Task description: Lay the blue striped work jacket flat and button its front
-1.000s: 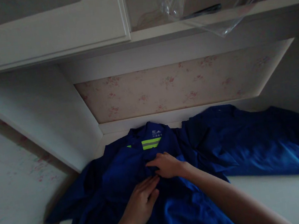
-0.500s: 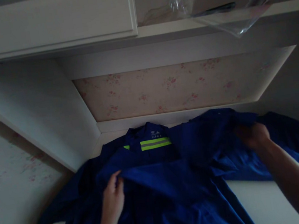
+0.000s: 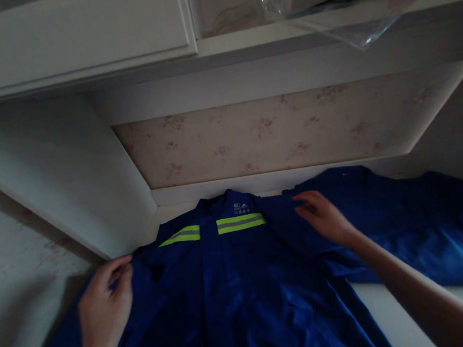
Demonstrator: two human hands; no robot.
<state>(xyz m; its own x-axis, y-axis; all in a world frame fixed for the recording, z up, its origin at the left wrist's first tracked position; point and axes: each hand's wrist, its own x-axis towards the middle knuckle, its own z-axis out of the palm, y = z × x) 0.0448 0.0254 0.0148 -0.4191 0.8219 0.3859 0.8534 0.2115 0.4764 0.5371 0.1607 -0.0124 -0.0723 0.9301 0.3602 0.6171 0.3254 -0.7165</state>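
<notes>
Left fingers (image 3: 118, 271): spread loose, tips laid on the cloth at the jacket's left shoulder, gripping nothing; looks like pressing the fabric flat against the surface.
Left hand (image 3: 103, 305): palm down over the left sleeve, near the scene's left edge, close to the white side panel (image 3: 63, 181).
Right fingers (image 3: 306, 208): stretched out and open, resting flat on the right shoulder beside the collar; no pinch to be seen.
Right hand (image 3: 323, 219): forearm reaching in from the near right, crossing over the cloth.
Blue work jacket (image 3: 253, 292): spread front-up on the white surface (image 3: 414, 320), collar far, hem running out of view near; yellow-green reflective stripes (image 3: 239, 223) showing below the collar, right sleeve (image 3: 439, 223) trailing off to the right.
Far side: flowered back wall (image 3: 277, 132) just behind the collar.
Above: cupboard door (image 3: 64, 42) and shelf (image 3: 322, 26) with clear plastic wrap (image 3: 350, 34) hanging over its edge, well apart from the hands.
In the way: side panel crowding the left sleeve; light dim, folds hard to read.
</notes>
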